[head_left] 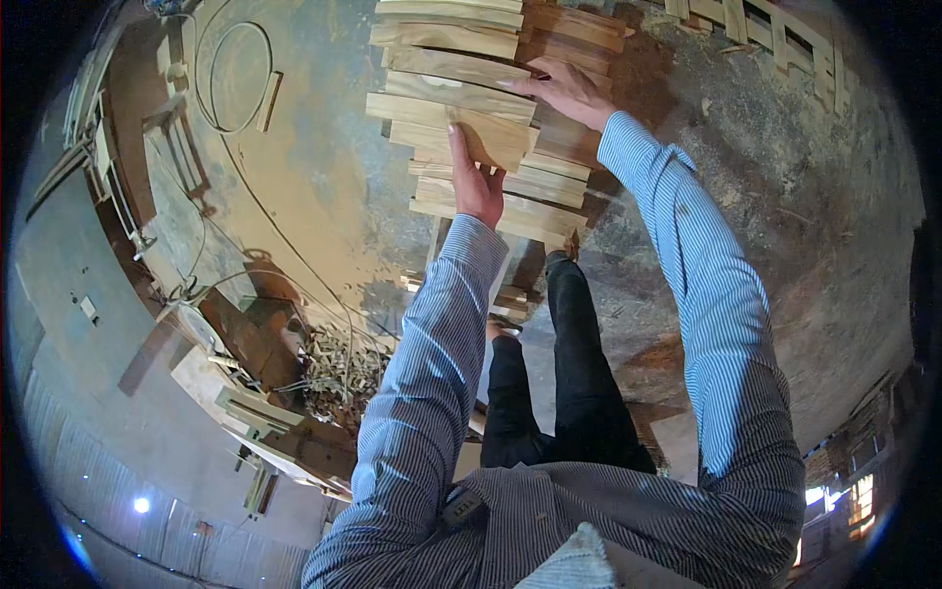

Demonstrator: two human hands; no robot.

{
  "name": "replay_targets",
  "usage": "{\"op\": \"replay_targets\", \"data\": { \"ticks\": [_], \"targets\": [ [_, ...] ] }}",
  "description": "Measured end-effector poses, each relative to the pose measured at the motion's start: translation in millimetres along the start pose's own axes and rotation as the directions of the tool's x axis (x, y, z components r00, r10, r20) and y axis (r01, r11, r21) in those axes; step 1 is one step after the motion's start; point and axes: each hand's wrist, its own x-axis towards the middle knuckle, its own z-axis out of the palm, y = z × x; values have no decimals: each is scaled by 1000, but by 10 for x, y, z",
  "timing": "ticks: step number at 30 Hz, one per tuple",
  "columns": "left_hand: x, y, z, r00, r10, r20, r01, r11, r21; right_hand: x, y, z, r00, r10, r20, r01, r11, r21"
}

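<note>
A stack of pale curved wooden boards point(451, 64) rises in front of me, its pieces lying crosswise with uneven ends. My left hand point(478, 187) is closed on the near end of a short wooden board point(496, 140) lying at a slant over the others. The left thumb rests on its upper face, and the other fingers are partly hidden beneath it. At the right edge of the stack, my right hand point(571, 93) reaches in with fingers stretched out. Its fingertips are at the ends of the boards, and it appears to grip none of them.
A hose loop point(235, 79) lies on the dusty floor to the left, with a cable running toward me. Wood offcuts point(343, 373) are heaped at the lower left beside machinery. A slatted wooden frame point(775, 34) stands at the far right. My legs are close behind the stack.
</note>
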Motion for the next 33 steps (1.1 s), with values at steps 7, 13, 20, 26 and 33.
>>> {"op": "replay_targets", "data": {
  "ticks": [7, 13, 20, 26, 33],
  "targets": [
    [5, 58, 20, 1000, -11, 10, 10, 998, 61, 134, -69, 111, 995, -44, 85, 47, 998, -29],
    [-31, 2, 71, 998, -59, 22, 57, 995, 76, 38, -145, -64, 977, -5, 211, -5, 999, 45],
    [-85, -248, 157, 997, -79, -1, 79, 996, 50, -190, -81, -43, 981, 182, 71, -192, 968, 160],
    [-200, -311, 148, 998, -58, 34, 58, 998, -15, -214, 213, -43, 957, 191, 220, -249, 929, 274],
    [-159, -427, 91, 995, -35, 97, 35, 999, -2, -281, 171, -119, 962, 145, 233, -199, 954, 225]
  ]
}}
